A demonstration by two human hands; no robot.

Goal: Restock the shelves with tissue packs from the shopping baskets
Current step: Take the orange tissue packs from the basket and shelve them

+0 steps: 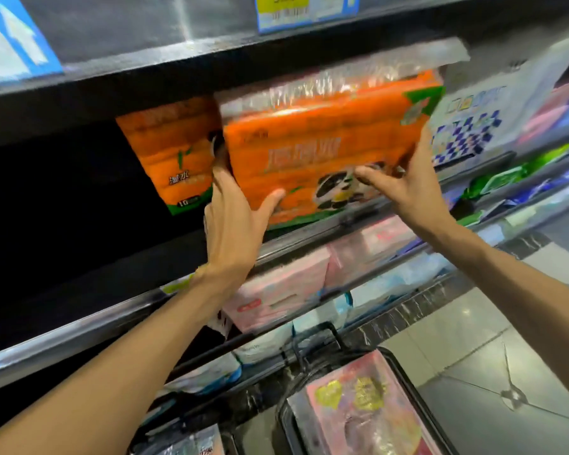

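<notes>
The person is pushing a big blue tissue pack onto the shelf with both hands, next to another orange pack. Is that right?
Not quite. The tissue pack is orange, not blue, as the head view shows. The rest holds: the left hand and right hand are both on it at the shelf, and another orange pack stands just to its left.

orange tissue pack [322,152], green trim.
</notes>
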